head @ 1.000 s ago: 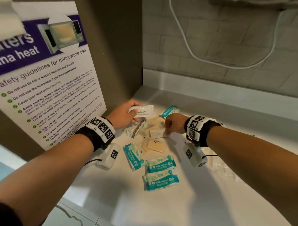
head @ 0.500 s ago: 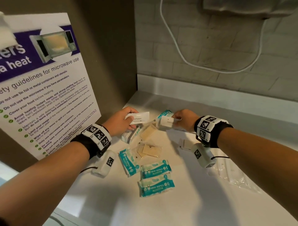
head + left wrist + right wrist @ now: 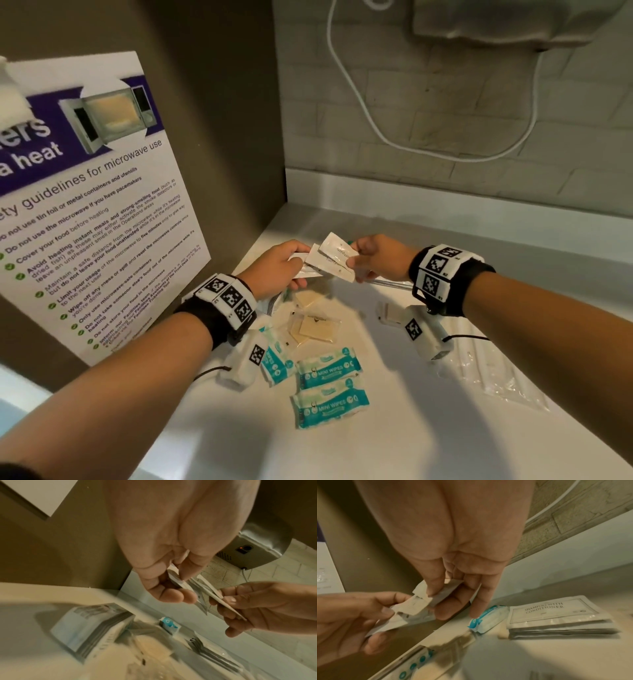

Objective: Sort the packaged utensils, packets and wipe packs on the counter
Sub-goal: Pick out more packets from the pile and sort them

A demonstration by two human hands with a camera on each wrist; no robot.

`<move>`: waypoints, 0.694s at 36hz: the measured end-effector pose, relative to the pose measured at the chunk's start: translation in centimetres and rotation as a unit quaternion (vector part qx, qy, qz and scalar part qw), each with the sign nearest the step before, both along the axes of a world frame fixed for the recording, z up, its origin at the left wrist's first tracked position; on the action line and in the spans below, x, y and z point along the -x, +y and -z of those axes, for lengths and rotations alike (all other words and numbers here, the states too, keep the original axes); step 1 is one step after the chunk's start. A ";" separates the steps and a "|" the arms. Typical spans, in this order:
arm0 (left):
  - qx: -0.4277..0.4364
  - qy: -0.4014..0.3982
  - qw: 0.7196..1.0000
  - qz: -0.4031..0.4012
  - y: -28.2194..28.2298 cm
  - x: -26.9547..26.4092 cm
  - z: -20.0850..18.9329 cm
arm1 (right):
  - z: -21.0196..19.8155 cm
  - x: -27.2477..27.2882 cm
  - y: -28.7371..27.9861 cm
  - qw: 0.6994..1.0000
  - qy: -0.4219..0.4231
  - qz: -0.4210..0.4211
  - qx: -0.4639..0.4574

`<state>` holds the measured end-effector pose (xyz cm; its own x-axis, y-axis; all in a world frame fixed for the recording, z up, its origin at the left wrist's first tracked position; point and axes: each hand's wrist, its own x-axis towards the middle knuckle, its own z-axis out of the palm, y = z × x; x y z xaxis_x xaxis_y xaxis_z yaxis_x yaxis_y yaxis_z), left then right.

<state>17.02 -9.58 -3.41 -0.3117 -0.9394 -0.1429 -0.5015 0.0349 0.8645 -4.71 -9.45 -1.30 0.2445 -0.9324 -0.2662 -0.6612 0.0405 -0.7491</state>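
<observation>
Left hand [image 3: 279, 270] and right hand [image 3: 380, 262] pinch overlapping white packets [image 3: 330, 262] above surface [image 3: 394, 428]. Teal wipe packs [image 3: 329, 371] lie below; wrapped utensils [image 3: 496, 373] at right.

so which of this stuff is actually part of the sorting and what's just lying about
Part of the job:
- white packets, held between left hand and right hand
- mini wipes packs
- tan packets
- shampoo sachets
- clear wrapped utensils

Just there:
- microwave poster
- white cable
- wall unit
</observation>
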 end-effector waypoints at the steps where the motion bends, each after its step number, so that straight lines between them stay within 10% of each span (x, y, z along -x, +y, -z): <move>1: 0.000 0.007 1.000 -0.001 0.1 0.1 0.0 | 0.1 -0.1 0.2 1.000 -0.002 0.000 -0.003; 25: -0.033 0.034 0.998 0.029 0.3 -0.5 1.1 | 0.6 -1.4 0.3 0.990 0.100 -0.100 0.019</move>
<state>17.49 -9.26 -4.55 -0.3762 -0.9087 -0.1808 -0.4405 0.0037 0.8977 -3.32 -9.16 -1.92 0.3705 -0.8815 -0.2927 -0.7885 -0.1319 -0.6008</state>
